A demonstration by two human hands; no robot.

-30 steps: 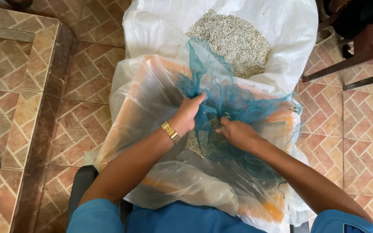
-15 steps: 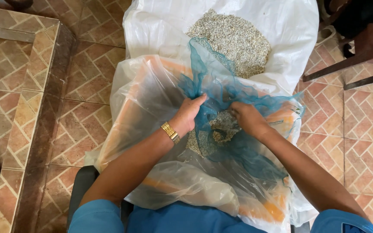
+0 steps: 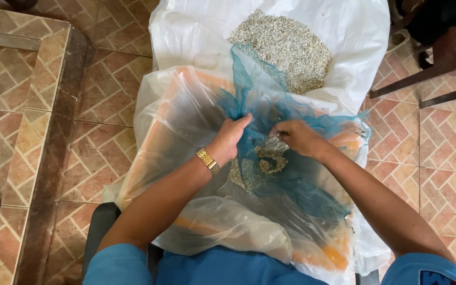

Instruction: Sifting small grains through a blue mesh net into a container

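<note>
1. Head view, looking straight down: the right hand (image 3: 299,138) is closed, its fingertips pinched on a small crumpled bit of clear plastic (image 3: 274,144) together with a fold of the blue net (image 3: 270,119), apparently to keep that fold raised above the grain underneath.
2. The left hand (image 3: 229,140) is curled shut on the net's other side, fingers dug into the mesh, so the two hands hold the cloth bunched between them (a gold watch (image 3: 207,160) sits on this wrist).
3. Just below both hands a small pile of grain (image 3: 262,166) lies in the sag of the net, which hangs low there and so works like a pouch that keeps the pile together.
4. The net rests on a clear plastic sheet (image 3: 180,121) spread over an orange tray (image 3: 154,153); the sheet seems there to catch whatever falls through the mesh, though I cannot tell if anything has.
5. Beyond the tray, a white sack (image 3: 354,47) lies open with a larger heap of grain (image 3: 283,47) inside, close to the hands.
6. Around it all is a tiled floor (image 3: 106,95), with dark chair legs (image 3: 423,84) at the upper right, well apart from the hands.
</note>
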